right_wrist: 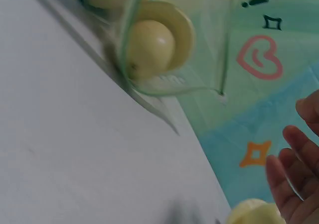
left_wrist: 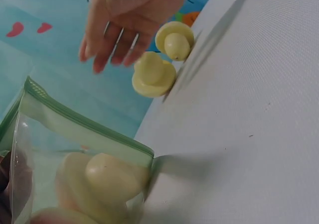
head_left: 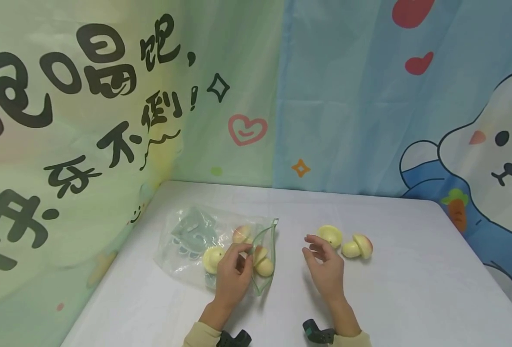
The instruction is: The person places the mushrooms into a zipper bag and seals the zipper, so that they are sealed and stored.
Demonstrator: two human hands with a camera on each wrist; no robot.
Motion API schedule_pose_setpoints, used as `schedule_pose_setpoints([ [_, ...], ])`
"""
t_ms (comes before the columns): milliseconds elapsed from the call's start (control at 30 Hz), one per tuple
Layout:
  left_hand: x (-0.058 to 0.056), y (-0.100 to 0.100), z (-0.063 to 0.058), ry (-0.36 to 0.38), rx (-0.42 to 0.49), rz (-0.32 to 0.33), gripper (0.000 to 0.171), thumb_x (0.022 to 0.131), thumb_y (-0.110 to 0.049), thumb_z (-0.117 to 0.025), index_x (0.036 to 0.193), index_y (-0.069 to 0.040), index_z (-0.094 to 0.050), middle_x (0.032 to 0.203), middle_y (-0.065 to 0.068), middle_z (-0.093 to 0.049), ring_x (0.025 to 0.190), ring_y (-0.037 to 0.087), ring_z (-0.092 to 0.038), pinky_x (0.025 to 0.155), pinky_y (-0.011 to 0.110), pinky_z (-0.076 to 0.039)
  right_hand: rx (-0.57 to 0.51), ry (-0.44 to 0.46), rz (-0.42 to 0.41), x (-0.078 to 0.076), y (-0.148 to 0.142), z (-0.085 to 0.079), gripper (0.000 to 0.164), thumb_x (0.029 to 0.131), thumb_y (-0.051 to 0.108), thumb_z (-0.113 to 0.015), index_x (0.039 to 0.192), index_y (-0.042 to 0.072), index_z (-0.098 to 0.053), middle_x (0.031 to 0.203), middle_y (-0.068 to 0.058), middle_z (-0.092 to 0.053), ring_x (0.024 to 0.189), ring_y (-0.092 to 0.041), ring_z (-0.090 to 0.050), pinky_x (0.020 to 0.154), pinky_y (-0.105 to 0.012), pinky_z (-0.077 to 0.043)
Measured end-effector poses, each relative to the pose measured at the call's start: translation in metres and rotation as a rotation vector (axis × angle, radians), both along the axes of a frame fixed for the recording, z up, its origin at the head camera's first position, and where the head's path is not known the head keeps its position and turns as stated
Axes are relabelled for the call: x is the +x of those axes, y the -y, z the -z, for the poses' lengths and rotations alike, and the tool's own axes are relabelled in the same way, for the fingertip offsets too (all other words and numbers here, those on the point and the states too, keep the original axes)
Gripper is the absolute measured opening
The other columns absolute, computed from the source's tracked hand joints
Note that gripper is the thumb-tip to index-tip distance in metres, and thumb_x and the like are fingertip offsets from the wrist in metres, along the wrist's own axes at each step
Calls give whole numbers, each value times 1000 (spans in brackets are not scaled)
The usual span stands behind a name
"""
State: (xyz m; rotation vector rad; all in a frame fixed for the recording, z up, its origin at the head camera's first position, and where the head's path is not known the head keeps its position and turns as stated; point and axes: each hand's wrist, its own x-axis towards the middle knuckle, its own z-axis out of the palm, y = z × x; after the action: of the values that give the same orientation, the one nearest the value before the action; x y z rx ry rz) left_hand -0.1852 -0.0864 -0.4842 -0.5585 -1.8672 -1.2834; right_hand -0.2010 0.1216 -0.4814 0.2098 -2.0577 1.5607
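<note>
Lying on the white tabletop (head_left: 412, 289) in the head view, a clear plastic zip bag with green edging (head_left: 227, 222) holds three pale-yellow, mushroom-shaped pieces (head_left: 263, 266), some peach-tinged; the left hand (head_left: 232, 278), bent over the bag's mouth, pinches its plastic. The right hand (head_left: 327, 270) hovers released, fingers loosely bent, near two more yellow mushroom shapes (head_left: 358, 246) outside the bag. From the left wrist, the green zip edge (left_wrist: 89, 119) stands raised, and the right fingers are slightly parted. From the right wrist, one mushroom's rounded stem (right_wrist: 151, 47) faces the bag's mouth, and the right hand grasps nothing
</note>
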Motion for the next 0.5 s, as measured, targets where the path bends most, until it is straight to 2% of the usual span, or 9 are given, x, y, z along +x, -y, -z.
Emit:
schedule_pose_setpoints([
  [100, 3, -1, -6, 7, 2, 1, 31, 71, 24, -62, 97, 7, -61, 82, 15, -61, 50, 19, -50, 48, 13, -40, -28, -66, 93, -8, -18, 8, 24, 81, -15, -65, 104, -10, -66, 100, -23, -69, 83, -14, -63, 70, -12, -50],
  [200, 4, -1, -7, 13, 5, 3, 31, 71, 24, -62, 97, 7, -61, 82, 16, -62, 50, 20, -50, 48, 13, -40, -31, -82, 217, -16, -39, 17, 22, 82, -13, -65, 104, -7, -67, 100, -20, -69, 80, -9, -61, 67, -10, -47],
  [400, 3, -1, -6, 19, 4, 5, 30, 71, 24, -62, 97, 8, -61, 82, 16, -62, 51, 21, -50, 49, 12, -40, 14, -49, 477, -23, -76, 28, 28, 82, -8, -67, 110, -2, -67, 108, -13, -66, 90, -9, -52, 74, -14, -41],
  [500, 3, -1, -5, 21, 6, 7, 30, 71, 24, -62, 97, 7, -61, 83, 16, -62, 50, 21, -50, 49, 11, -39, 45, -14, 559, -24, -88, 30, 34, 81, -5, -68, 114, -2, -65, 115, -14, -62, 96, -5, -45, 78, -18, -37],
])
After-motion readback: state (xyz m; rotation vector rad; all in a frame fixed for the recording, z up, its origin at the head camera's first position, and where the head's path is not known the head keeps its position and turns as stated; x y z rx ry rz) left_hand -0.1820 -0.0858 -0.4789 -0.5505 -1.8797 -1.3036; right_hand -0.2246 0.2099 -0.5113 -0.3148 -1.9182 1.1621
